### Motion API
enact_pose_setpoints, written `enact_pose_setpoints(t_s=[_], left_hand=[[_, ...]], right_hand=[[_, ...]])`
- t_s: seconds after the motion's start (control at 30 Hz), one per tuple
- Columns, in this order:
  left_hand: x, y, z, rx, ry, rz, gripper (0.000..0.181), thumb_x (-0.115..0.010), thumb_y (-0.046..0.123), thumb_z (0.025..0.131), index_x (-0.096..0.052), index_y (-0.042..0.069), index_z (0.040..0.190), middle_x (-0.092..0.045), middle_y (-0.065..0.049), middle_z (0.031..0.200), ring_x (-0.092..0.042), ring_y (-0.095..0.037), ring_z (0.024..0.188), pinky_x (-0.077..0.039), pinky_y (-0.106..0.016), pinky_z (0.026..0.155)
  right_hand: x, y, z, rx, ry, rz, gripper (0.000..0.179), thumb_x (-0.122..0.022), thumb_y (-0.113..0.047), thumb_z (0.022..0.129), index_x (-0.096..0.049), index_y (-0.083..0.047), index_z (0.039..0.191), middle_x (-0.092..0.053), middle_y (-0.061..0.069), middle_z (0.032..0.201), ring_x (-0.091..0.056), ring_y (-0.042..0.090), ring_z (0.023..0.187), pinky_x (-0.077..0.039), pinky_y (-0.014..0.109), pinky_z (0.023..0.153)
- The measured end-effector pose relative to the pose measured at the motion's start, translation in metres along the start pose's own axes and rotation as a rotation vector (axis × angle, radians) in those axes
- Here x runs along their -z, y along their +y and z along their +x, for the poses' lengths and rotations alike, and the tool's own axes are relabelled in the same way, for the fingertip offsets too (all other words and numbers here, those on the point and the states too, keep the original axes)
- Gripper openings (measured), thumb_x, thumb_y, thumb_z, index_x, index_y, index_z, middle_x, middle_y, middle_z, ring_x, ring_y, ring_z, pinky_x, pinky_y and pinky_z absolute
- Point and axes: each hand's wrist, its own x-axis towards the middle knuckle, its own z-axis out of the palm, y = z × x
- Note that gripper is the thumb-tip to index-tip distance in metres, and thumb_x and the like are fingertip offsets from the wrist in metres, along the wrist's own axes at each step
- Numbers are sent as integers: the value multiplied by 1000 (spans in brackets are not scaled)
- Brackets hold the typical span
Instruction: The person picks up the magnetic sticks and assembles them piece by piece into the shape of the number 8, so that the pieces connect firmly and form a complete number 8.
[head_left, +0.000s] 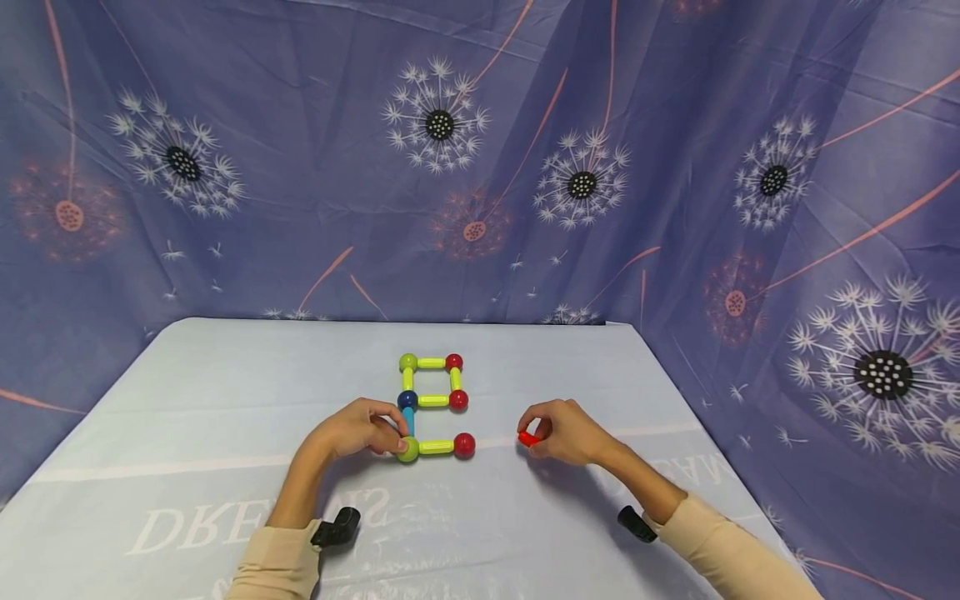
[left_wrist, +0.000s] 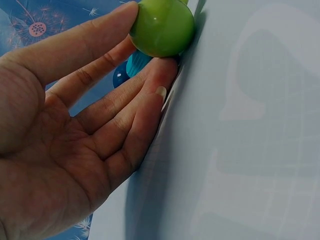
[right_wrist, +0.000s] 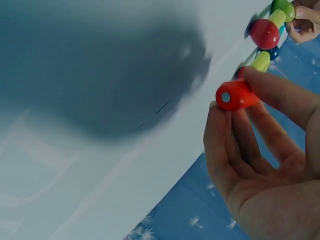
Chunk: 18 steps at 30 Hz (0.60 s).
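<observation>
Ball-and-rod magnetic pieces lie joined on the table. Four-sided, the far loop has a green ball (head_left: 408, 362), two red balls, a dark blue ball (head_left: 407, 401) and yellow rods (head_left: 432, 401). A light blue rod (head_left: 408, 422) links the dark blue ball to a nearer green ball (head_left: 407, 451). From that ball a yellow rod (head_left: 437, 447) reaches a red ball (head_left: 464, 445). My left hand (head_left: 363, 427) pinches the nearer green ball. To the right of the pieces, my right hand (head_left: 567, 432) holds a short red magnetic rod (right_wrist: 237, 95) between thumb and fingers, its silvery end showing.
A pale cloth with printed lettering covers the table (head_left: 225, 400). Behind it and along the right hangs a purple-blue curtain (head_left: 315, 167) with dandelion prints. Dark wrist-camera mounts (head_left: 337, 527) stick out from both sleeves.
</observation>
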Motion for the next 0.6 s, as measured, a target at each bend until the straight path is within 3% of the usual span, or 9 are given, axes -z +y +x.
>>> enact_pose_setpoints(t_s=[0.27,0.6], left_hand=[[0,-1,0,15,7,4,25,-82,14,82,-73,2,102,-76,-5,89,-68,-15,79,-54,-35,72],[2,-2,1,15,8,4,24,-83,14,82,-73,3,101,-76,-5,88,-68,-15,80,-54,-35,73]], right_hand=[[-7,-13,15,20,79,15,28,-82,-5,78,-74,-18,101,-70,-7,78,-63,5,71,-51,26,67],[-13,-30,30,-20,136,95,26,-81,-7,80,-73,-18,102,-71,-4,78,-65,10,71,-54,28,61]])
